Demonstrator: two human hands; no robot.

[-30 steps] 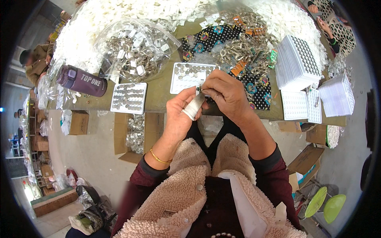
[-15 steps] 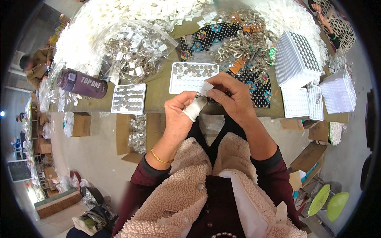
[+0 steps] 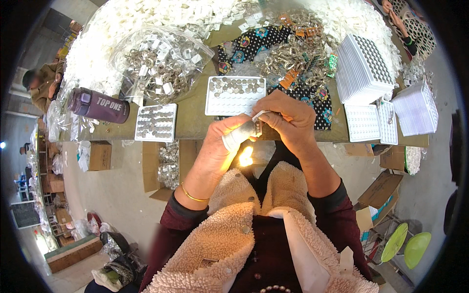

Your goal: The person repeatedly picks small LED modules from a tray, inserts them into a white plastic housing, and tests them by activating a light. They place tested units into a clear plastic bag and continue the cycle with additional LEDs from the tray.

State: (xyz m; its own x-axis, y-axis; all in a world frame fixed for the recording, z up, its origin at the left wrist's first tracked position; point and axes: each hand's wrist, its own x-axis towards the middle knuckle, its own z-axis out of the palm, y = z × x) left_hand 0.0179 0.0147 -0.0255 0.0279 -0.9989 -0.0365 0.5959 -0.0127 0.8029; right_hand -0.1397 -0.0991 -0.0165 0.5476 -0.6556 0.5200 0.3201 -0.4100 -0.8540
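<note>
Desk (image 3: pixel 193 117) runs across the room before us, its far side buried under a heap of white pieces (image 3: pixel 97 58). We note the layout: a half-filled white tray (image 3: pixel 220 108) lies flat just beyond the hands, its grey discs (image 3: pixel 239 85) gathered in the farther rows, presumably so they can be picked up with little reach. Trays in a tall stack (image 3: pixel 349 78) stand to the right, likely kept aside to leave the middle free; a purple bottle (image 3: pixel 97 105) lies on its side to the left, near a second tray (image 3: pixel 174 117). We see the small white-and-metal piece (image 3: pixel 258 128) up off the desk, over its near edge, between the two hands. Left hand (image 3: pixel 217 141): fingers closed around the piece from its left, a white wrap (image 3: pixel 232 139) on what seems to be the thumb, perhaps as padding against hard edges. Right hand (image 3: pixel 293 122): thumb and fingers pinched on the white upper part, knuckles bent, palm mostly turned down. We judge the two-sided hold steadies something so small. Both forearms rise from the lower edge and angle inward until the fingertips meet, wrists near straight. Yellow glow (image 3: pixel 245 157) shows below the fingers; its source we cannot tell.
</note>
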